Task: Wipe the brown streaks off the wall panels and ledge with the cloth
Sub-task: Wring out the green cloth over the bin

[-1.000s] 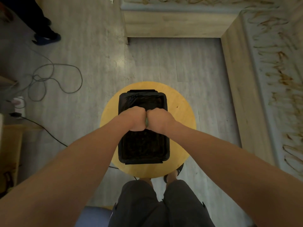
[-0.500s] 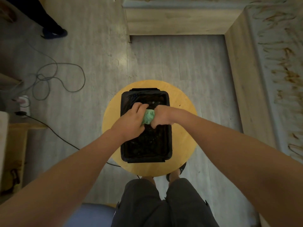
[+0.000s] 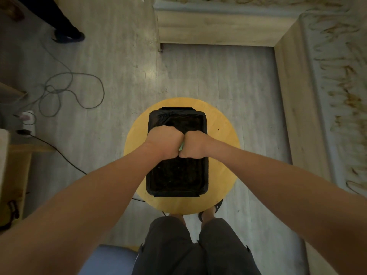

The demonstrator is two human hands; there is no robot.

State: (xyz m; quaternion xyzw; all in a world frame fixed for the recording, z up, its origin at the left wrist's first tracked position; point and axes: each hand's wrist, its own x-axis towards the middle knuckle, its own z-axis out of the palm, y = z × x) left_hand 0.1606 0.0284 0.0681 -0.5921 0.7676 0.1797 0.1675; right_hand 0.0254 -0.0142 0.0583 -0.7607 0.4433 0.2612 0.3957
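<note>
My left hand [image 3: 165, 139] and my right hand [image 3: 195, 144] are fists pressed knuckle to knuckle over a black tub [image 3: 176, 179]. Both grip a green cloth [image 3: 181, 147], of which only a thin sliver shows between them. The tub stands on a round yellow stool [image 3: 222, 139]. Brown streaks cover the pale wall panel [image 3: 341, 92] on the right and the ledge [image 3: 228, 4] at the top of the view.
Wooden skirting [image 3: 294, 108] runs below the streaked panel. Grey cables [image 3: 69, 92] and a power strip [image 3: 27, 121] lie on the floor at left. Another person's foot [image 3: 67, 36] stands at the upper left. My own legs are under the stool's near edge.
Half a second ago the hands were apart with the green cloth showing between them. They have closed together again into two fists, hiding nearly all of the cloth.
</note>
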